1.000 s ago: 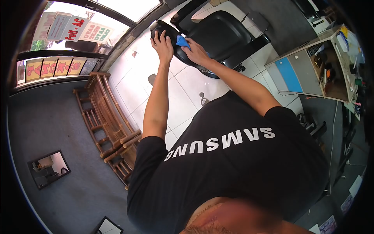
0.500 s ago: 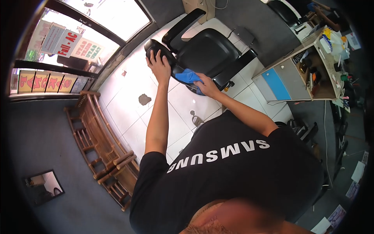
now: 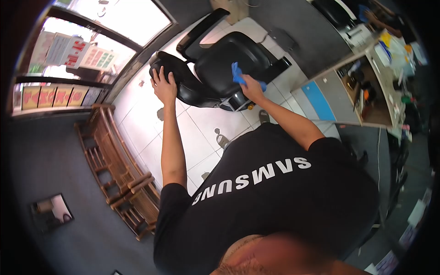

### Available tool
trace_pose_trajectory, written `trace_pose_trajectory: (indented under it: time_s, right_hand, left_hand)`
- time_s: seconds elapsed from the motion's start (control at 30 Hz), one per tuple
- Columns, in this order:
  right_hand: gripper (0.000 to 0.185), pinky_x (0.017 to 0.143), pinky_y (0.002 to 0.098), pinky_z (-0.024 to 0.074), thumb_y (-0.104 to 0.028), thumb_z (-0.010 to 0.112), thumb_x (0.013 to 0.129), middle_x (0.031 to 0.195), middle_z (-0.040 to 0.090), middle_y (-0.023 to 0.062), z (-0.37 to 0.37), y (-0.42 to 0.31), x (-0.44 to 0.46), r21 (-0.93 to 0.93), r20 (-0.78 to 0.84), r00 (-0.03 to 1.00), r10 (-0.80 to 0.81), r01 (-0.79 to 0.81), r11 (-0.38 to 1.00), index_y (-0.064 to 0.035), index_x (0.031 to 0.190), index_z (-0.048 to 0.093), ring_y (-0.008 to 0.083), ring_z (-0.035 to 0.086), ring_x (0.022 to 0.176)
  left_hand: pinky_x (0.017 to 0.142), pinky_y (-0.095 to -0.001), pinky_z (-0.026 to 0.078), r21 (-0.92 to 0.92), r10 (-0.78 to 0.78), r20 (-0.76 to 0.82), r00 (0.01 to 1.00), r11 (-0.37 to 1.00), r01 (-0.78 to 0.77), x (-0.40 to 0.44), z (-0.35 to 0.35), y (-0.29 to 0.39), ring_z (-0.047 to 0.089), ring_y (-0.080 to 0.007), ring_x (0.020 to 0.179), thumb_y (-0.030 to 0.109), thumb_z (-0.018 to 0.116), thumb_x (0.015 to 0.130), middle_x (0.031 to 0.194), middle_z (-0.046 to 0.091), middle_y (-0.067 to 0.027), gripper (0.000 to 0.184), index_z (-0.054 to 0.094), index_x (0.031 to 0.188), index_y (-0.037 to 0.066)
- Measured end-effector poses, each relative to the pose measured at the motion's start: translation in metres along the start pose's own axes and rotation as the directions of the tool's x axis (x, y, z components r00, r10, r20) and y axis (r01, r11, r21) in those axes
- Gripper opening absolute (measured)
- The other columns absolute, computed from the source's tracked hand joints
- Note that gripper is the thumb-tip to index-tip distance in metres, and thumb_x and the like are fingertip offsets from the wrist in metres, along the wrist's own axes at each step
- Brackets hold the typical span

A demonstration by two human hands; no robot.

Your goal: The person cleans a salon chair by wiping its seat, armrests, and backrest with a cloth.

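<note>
A black padded armchair (image 3: 229, 55) with glossy upholstery stands on the tiled floor in front of me. My left hand (image 3: 165, 87) lies with spread fingers on the end of its dark backrest (image 3: 183, 80). In my right hand (image 3: 252, 89) is a crumpled blue cloth (image 3: 236, 73), gripped so that part sticks up past the fingers and part shows beside the hand. This hand is over the near side of the chair, by the seat and the right armrest (image 3: 277, 69). Whether the cloth touches the chair, I cannot tell.
A wooden bench (image 3: 114, 160) runs along the left wall, near glazed doors (image 3: 91, 50) with signs. On the right, a cabinet (image 3: 321, 101) with a blue panel has a cluttered top. A mirror (image 3: 355, 34) at upper right shows a reflection. My sandalled foot (image 3: 222, 140) is on the tiles.
My right hand has moved from the backrest toward the seat, bunching the blue cloth upward. The backrest has swung left, with my left hand still on it.
</note>
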State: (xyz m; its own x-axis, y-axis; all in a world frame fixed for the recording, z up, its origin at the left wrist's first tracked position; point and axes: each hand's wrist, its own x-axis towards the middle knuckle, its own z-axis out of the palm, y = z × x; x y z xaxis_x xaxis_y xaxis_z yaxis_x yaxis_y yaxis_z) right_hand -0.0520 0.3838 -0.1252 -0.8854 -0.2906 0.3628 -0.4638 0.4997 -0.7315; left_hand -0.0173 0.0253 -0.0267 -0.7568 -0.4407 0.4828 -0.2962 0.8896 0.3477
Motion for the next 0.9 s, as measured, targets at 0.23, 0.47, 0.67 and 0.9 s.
trace_pose_trajectory:
  time_s: [0.23,0.47,0.67,0.9]
  right_hand:
    - [0.068,0.119,0.0501,0.0308,-0.015,0.072,0.082,0.153,0.049,0.0073,-0.008,0.098,-0.029,-0.198,0.625,0.748,-0.222,0.428,0.882,-0.025,0.147,0.053,0.0268,0.042,0.145]
    - [0.071,0.122,0.0516,0.0265,-0.011,0.072,0.078,0.155,0.049,0.0028,-0.095,0.187,0.018,-0.335,0.583,0.789,-0.193,0.45,0.828,-0.0255,0.146,0.055,0.0248,0.041,0.147]
    - [0.059,0.12,0.0584,0.026,-0.018,0.066,0.085,0.152,0.051,0.0089,-0.096,0.201,0.035,-0.549,0.378,0.924,0.053,0.178,0.817,-0.0101,0.142,0.056,0.0328,0.04,0.146]
    - [0.05,0.121,0.0615,0.0227,-0.01,0.061,0.082,0.157,0.048,0.0081,0.035,0.056,-0.065,-0.022,0.72,0.63,-0.293,0.442,0.897,-0.022,0.131,0.067,0.0374,0.036,0.148]
  left_hand:
    - [0.108,-0.0564,0.045,0.109,-0.263,-0.18,0.948,0.952,0.285,-0.006,0.001,0.065,0.044,-0.0488,0.136,0.025,0.058,0.099,0.157,0.047,-0.008,0.043,0.061,0.141,0.021]
    - [0.112,-0.0528,0.043,0.074,-0.312,-0.158,0.937,0.942,0.326,-0.009,0.001,0.068,0.04,-0.0472,0.14,0.024,0.058,0.1,0.158,0.046,-0.0075,0.041,0.062,0.141,0.019]
    - [0.113,-0.0504,0.042,0.051,-0.285,-0.203,0.937,0.953,0.3,-0.009,0.002,0.07,0.042,-0.0466,0.139,0.022,0.059,0.099,0.156,0.048,-0.009,0.04,0.062,0.139,0.018]
    - [0.116,-0.0498,0.037,0.082,-0.134,-0.25,0.959,0.984,0.159,-0.01,0.01,0.057,0.046,-0.0448,0.136,0.023,0.057,0.099,0.153,0.051,-0.0157,0.04,0.064,0.137,0.014]
